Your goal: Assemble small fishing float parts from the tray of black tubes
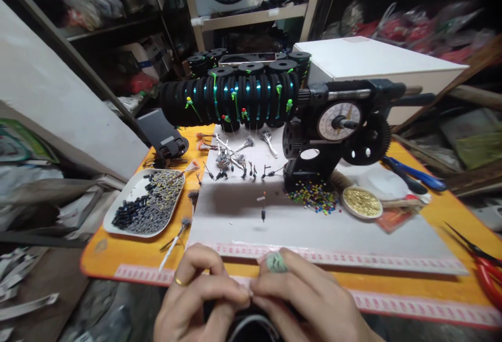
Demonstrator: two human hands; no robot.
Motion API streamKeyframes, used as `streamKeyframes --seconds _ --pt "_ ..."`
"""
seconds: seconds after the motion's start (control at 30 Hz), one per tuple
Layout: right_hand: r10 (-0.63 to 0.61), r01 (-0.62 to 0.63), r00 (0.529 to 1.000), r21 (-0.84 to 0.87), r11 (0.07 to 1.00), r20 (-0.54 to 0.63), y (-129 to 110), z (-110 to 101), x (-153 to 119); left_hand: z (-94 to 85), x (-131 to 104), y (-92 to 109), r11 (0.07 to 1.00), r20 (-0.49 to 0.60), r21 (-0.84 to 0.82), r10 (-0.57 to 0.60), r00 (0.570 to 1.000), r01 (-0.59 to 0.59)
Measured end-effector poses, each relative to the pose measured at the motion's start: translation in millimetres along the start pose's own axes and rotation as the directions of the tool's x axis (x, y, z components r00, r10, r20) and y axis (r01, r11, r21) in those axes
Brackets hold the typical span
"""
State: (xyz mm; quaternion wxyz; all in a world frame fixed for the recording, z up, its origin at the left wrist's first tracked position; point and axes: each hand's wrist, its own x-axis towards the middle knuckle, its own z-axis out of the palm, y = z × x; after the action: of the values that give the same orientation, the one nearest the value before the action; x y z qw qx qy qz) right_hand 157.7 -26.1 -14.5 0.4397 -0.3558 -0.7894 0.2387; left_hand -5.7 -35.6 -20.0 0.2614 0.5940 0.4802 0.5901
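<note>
My left hand (196, 295), with a ring on one finger, is closed in a pinch at the table's front edge. Its fingertips meet those of my right hand (306, 295), which is also pinched and has green tape round a finger. Whatever is between the fingertips is too small to make out. Just below them shows part of a dark round thing with a pale rim (254, 323). Beyond my hands, a small dark piece with a thin stem (263, 214) lies on the white board (235, 232). Pink measuring tape (314, 255) runs along the board's front edge.
A black geared device with a dial (339, 121) carries a row of black spools (231, 99). A tray (112, 221) of small grey and dark pieces stands left. Coloured pins (314, 198), a dish of gold bits (361, 202) and red-handled scissors (486, 276) lie right.
</note>
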Motion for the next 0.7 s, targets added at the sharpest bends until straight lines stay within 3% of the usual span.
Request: streamKeyframes --seconds 0.13,0.23,0.33,0.43,0.7 --pt "0.008 -0.013 0.998 -0.068 0.998 -0.069 6.6 -1.8 -3.9 -8.5 15.0 -13.0 0.997 0.128 0.073 -0.031 0.991 0.022" --pt "0.064 -0.073 0.992 -0.083 0.994 -0.112 9.0 0.4 -7.4 -14.2 30.0 -25.7 0.958 0.228 0.261 0.062 0.972 -0.122" --pt "0.127 -0.138 0.980 -0.069 0.988 -0.152 10.4 3.6 -8.7 -17.4 39.1 -35.6 0.773 0.388 0.517 0.172 0.906 -0.368" --pt "0.137 -0.146 0.979 -0.045 0.988 -0.151 12.8 4.3 -7.6 -16.7 36.6 -40.1 0.635 0.499 0.571 0.234 0.834 -0.520" --pt "0.160 -0.166 0.969 -0.018 0.986 -0.187 17.4 3.1 -7.7 -11.9 11.2 -51.2 0.722 0.400 0.437 0.378 0.835 -0.536"
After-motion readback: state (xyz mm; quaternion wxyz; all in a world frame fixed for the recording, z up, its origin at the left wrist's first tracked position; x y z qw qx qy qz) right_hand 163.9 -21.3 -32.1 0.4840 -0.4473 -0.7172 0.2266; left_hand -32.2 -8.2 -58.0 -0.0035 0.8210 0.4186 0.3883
